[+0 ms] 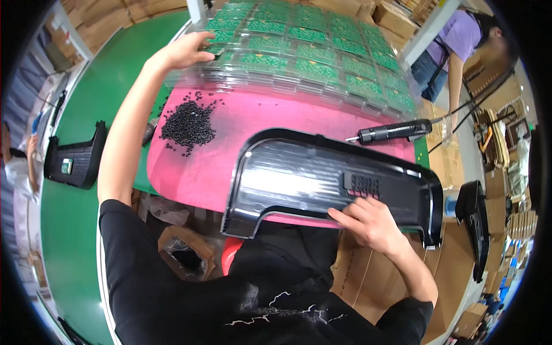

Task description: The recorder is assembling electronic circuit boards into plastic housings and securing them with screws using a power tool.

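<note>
A large black plastic housing (322,178) lies across the near edge of a pink mat (241,126). My right hand (368,221) rests on its near rim, fingers pressing by a grid of small slots (363,185). My left hand (187,50) reaches far forward to a clear tray of green circuit boards (310,52), fingertips touching a board at the tray's left corner. A pile of small black screws (187,123) sits on the mat between the two hands.
A black electric screwdriver (394,131) lies at the mat's right edge. Another black housing (77,158) rests on the green belt at left. A further black part (474,221) stands at right. A person in purple (454,46) stands beyond the table. Cardboard boxes lie below.
</note>
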A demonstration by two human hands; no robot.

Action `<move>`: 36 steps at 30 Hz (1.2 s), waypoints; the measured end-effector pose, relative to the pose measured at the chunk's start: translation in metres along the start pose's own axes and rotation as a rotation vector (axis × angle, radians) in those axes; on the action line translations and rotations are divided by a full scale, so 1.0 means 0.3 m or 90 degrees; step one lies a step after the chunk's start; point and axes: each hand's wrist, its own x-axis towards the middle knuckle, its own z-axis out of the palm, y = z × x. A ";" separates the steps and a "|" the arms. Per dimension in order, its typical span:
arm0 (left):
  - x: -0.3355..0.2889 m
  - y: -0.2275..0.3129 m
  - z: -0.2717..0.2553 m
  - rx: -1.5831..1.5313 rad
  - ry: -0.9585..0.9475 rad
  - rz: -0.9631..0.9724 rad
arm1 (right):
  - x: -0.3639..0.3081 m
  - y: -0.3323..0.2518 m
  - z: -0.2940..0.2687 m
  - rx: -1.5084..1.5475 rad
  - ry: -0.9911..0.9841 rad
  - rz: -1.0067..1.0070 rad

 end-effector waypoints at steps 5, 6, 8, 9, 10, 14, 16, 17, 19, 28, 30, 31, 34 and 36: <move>-0.028 -0.005 -0.014 0.146 0.050 0.032 | 0.074 0.038 0.046 0.084 0.059 -0.012; -0.017 0.020 0.008 0.212 0.128 0.053 | 0.083 0.046 0.055 0.094 0.063 0.015; -0.019 0.152 0.022 0.198 0.292 0.108 | 0.089 0.040 0.061 0.118 0.096 0.000; -0.017 0.244 0.041 0.115 0.368 0.133 | 0.092 0.035 0.060 0.118 0.099 0.029; -0.031 0.352 0.051 -0.039 0.344 0.142 | 0.093 0.032 0.056 0.201 0.091 0.038; -0.137 0.697 0.087 -0.414 0.188 0.278 | 0.118 0.045 -0.010 0.443 0.191 0.182; -0.151 0.807 0.120 -0.470 0.092 0.360 | 0.124 0.074 -0.026 0.535 0.350 0.285; -0.161 0.838 0.133 -0.505 0.041 0.381 | 0.127 0.087 -0.028 0.587 0.431 0.309; -0.162 0.871 0.158 -0.546 -0.029 0.394 | 0.118 0.105 -0.068 0.650 0.453 0.353; -0.165 0.873 0.271 -0.434 -0.094 0.239 | 0.014 0.171 -0.087 0.502 0.446 0.397; -0.167 0.868 0.280 -0.367 -0.191 0.209 | -0.013 0.188 -0.079 0.379 0.354 0.381; -0.167 0.868 0.291 -0.333 -0.238 0.193 | -0.023 0.209 -0.065 0.294 0.311 0.333; -0.180 0.845 0.345 -0.191 -0.254 0.222 | -0.042 0.209 -0.033 0.281 0.192 0.386; -0.172 0.851 0.353 -0.154 -0.266 0.230 | -0.033 0.196 -0.028 0.271 0.192 0.407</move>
